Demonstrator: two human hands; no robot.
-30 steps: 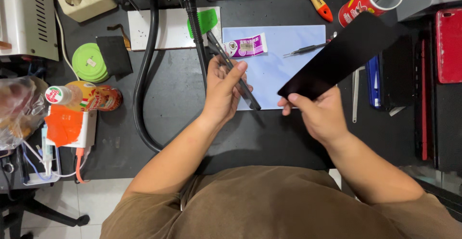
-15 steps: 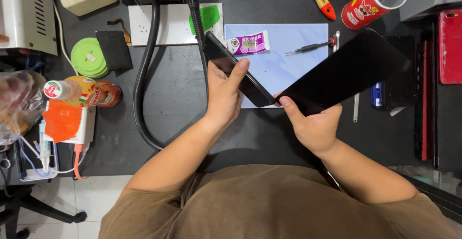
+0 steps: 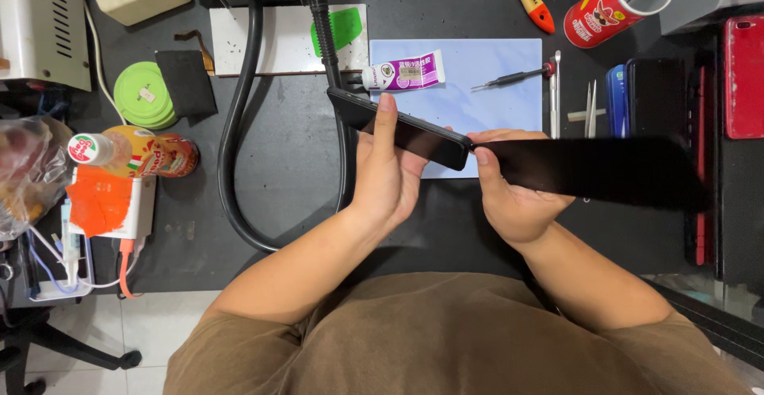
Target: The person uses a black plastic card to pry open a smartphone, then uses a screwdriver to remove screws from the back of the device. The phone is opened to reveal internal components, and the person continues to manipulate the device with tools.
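My left hand grips a black phone body edge-on, tilted down to the right, with the index finger laid along its side. My right hand pinches the left end of a thin black screen panel, which stretches flat to the right and looks blurred. The panel's left end meets the phone's lower right corner. Both are held above a pale blue work mat on the black table.
A small glue tube, a screwdriver and tweezers lie on or near the mat. A thick black hose curves at left. Dark phones, a red phone, a red can, green tape surround.
The phone body has tilted from near upright to lying slanted. The black panel has swung down from pointing up-right to level, reaching right.
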